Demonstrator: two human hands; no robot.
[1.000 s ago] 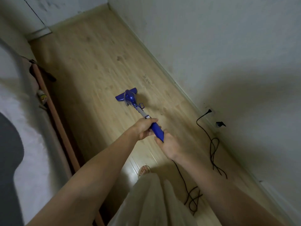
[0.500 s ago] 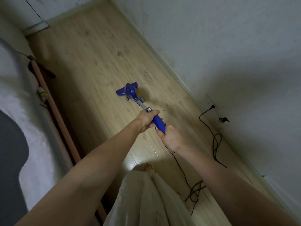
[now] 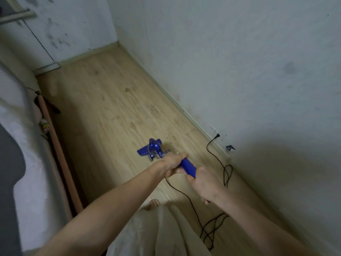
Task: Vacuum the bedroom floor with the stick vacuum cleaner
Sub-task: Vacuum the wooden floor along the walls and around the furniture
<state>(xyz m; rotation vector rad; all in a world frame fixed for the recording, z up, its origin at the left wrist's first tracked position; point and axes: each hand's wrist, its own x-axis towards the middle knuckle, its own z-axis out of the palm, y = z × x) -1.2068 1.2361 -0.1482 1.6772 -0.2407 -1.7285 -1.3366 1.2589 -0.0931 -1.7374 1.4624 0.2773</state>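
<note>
Both hands grip the blue stick vacuum: left hand nearer its head, right hand behind; no readable writing

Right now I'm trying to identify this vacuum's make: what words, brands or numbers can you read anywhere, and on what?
None can be read.
Blue stick vacuum cleaner: no legible brand or number.
Small packet by the bed edge: print too blurred to read.
Wall socket: no readable marking.

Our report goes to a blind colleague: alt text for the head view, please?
Both hands, left hand ahead of right hand, grip a blue stick vacuum on a wooden floor; its black cord runs to the wall.
</note>
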